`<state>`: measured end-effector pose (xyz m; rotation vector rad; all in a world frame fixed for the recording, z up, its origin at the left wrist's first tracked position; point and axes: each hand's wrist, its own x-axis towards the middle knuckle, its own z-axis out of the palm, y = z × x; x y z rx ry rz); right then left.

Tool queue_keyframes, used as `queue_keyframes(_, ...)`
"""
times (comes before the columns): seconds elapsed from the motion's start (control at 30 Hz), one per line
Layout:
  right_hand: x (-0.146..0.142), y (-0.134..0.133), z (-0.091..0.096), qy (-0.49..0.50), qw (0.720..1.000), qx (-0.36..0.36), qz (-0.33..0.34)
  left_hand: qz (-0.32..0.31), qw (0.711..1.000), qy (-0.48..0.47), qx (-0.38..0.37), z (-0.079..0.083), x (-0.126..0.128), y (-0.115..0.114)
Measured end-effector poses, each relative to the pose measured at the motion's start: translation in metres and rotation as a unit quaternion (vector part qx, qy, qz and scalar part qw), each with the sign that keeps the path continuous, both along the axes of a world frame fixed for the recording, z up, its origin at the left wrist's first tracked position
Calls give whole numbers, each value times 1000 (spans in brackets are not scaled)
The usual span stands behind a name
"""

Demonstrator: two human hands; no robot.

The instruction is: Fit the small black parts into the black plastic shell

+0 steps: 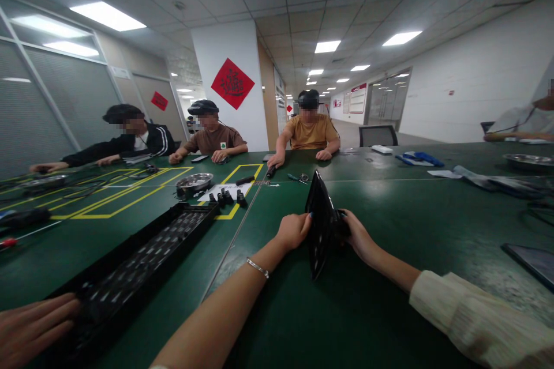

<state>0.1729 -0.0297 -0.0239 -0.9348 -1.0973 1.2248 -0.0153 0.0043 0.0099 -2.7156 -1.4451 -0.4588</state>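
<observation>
A glossy, flat black panel (319,230) stands nearly upright on edge above the green table, seen almost side-on; its exact kind is unclear. My left hand (293,232) is closed on its left side, thumb against the face. My right hand (358,235) grips a dark part at the back of the same panel, its fingers partly hidden. To the left lies a long black tray (203,212) with rows of small pieces inside. Another person's hand (38,323) rests at the tray's near end.
Several black cylindrical parts (227,198) stand by a metal bowl (194,183). Pliers (298,177) lie beyond the panel. A dark tablet-like device (530,264) is at the right edge, near plastic bags (485,177). Co-workers sit across the table.
</observation>
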Motion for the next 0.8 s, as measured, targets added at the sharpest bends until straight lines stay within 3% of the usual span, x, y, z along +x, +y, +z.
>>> queue_keyframes(0.4,-1,0,0,-7,1000,1,-4,-28,999,11,15,-1,-4,0)
queue_keyframes(0.63,-1,0,1,-5,1000,-8,-6,5,1000,8,-7,2,-1,-1)
queue_keyframes(0.8,0,1,-1,-9,1000,-2,-10,-8,1000,9,15,2,-1,-2)
